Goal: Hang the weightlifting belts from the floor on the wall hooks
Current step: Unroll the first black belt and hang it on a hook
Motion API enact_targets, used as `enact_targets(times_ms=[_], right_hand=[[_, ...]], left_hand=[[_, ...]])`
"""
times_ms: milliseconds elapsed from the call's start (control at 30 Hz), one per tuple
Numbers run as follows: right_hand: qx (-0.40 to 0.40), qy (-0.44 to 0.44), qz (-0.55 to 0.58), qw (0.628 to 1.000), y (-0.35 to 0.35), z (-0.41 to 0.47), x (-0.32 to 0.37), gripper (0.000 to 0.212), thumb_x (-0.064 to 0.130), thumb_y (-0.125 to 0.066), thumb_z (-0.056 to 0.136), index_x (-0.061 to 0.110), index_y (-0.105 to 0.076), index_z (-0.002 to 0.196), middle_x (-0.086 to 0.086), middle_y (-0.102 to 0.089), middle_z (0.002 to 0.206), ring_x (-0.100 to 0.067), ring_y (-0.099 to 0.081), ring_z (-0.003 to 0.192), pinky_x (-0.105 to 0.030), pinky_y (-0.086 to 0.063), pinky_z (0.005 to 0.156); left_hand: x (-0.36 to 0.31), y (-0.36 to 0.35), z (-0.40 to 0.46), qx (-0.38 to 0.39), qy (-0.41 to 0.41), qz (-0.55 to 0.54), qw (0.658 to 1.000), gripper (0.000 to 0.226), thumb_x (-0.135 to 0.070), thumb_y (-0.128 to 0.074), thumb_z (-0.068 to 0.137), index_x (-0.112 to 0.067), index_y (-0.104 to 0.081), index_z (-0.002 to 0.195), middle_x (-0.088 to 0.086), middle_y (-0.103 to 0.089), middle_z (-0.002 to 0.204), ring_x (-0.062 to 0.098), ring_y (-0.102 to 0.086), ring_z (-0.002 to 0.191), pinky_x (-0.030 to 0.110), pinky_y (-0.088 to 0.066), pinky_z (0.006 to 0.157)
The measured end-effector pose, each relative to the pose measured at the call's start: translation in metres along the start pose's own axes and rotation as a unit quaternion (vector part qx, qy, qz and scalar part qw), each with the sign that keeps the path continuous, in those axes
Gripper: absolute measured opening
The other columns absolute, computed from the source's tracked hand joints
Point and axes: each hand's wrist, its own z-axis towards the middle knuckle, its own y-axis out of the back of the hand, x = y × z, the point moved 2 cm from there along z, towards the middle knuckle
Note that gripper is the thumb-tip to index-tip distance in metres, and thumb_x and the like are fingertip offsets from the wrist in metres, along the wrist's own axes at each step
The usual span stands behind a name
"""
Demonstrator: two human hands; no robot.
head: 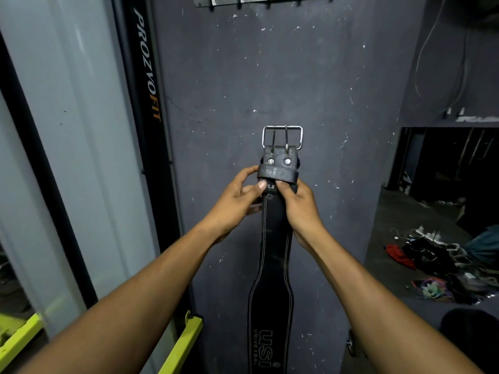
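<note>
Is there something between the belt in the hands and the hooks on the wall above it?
Nothing visible. The black belt, gripped below its buckle by the left hand and right hand, faces bare grey wall up to the hook rail.

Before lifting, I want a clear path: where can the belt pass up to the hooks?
Bare grey wall runs between silver buckle and metal hook rail. Crowded only at the black leather belt, where left hand and right hand grip.

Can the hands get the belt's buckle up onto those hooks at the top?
Probably yes. Both the left hand and right hand grip the belt, and only bare wall lies between its buckle and the hook rack above.
</note>
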Motion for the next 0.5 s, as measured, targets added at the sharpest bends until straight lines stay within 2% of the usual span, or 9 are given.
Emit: enact_targets(times_ms=[100,167,267,333,400,500], right_hand=[[-0.001,-0.012,0.008,1.000,-0.001,0.009,-0.005,0.017,0.009,-0.059,0.104,0.018,-0.070,0.113,-0.002,-0.078,0.102,-0.013,-0.072,0.092,-0.032,-0.056,0.088],[-0.002,-0.006,0.007,1.000,-0.003,0.014,-0.005,0.019,0.007,-0.059,0.103,0.020,-0.069,0.112,-0.001,-0.077,0.101,-0.010,-0.071,0.090,-0.029,-0.055,0.086],[0.006,0.012,-0.022,1.000,-0.006,0.023,0.000,0.020,0.009,-0.061,0.101,0.021,-0.069,0.116,0.001,-0.077,0.104,-0.010,-0.071,0.095,-0.034,-0.056,0.093],[0.014,0.030,-0.051,0.998,-0.007,0.033,0.008,0.022,0.018,-0.064,0.095,0.023,-0.069,0.116,-0.001,-0.078,0.110,-0.016,-0.073,0.103,-0.043,-0.056,0.101],[0.015,0.046,-0.077,0.996,-0.008,0.046,0.015,0.024,0.027,-0.064,0.089,0.026,-0.070,0.112,-0.001,-0.079,0.112,-0.019,-0.073,0.106,-0.048,-0.056,0.105],[0.007,0.067,-0.091,0.994,-0.006,0.067,0.024,0.025,0.032,-0.065,0.085,0.027,-0.071,0.109,0.001,-0.079,0.110,-0.016,-0.072,0.104,-0.051,-0.055,0.105]], left_hand=[[0.023,-0.003,-0.011,0.004,0.044,-0.006,0.999,0.047,-0.021,-0.060,0.101,-0.035,-0.038,0.141,0.003,-0.076,0.105,0.014,-0.072,0.099,0.033,-0.057,0.090],[0.042,-0.005,-0.017,0.010,0.076,0.020,0.997,0.047,-0.022,-0.063,0.100,-0.029,-0.040,0.140,0.004,-0.075,0.100,0.012,-0.070,0.090,0.032,-0.054,0.084],[0.063,-0.009,-0.024,0.019,0.113,0.056,0.992,0.030,-0.026,-0.060,0.101,-0.019,-0.057,0.130,0.010,-0.075,0.099,0.004,-0.067,0.082,0.020,-0.051,0.068],[0.072,-0.012,-0.023,0.017,0.101,0.029,0.994,0.020,-0.019,-0.060,0.101,-0.009,-0.066,0.118,0.010,-0.075,0.093,0.004,-0.071,0.078,0.016,-0.053,0.065],[0.084,-0.014,-0.020,0.025,0.099,0.006,0.995,0.017,-0.011,-0.061,0.100,-0.005,-0.068,0.114,0.008,-0.077,0.097,0.010,-0.074,0.085,0.020,-0.057,0.072],[0.105,-0.013,-0.015,0.065,0.113,0.023,0.991,0.023,-0.009,-0.065,0.097,0.001,-0.068,0.117,0.011,-0.077,0.109,0.017,-0.074,0.097,0.034,-0.059,0.091]])
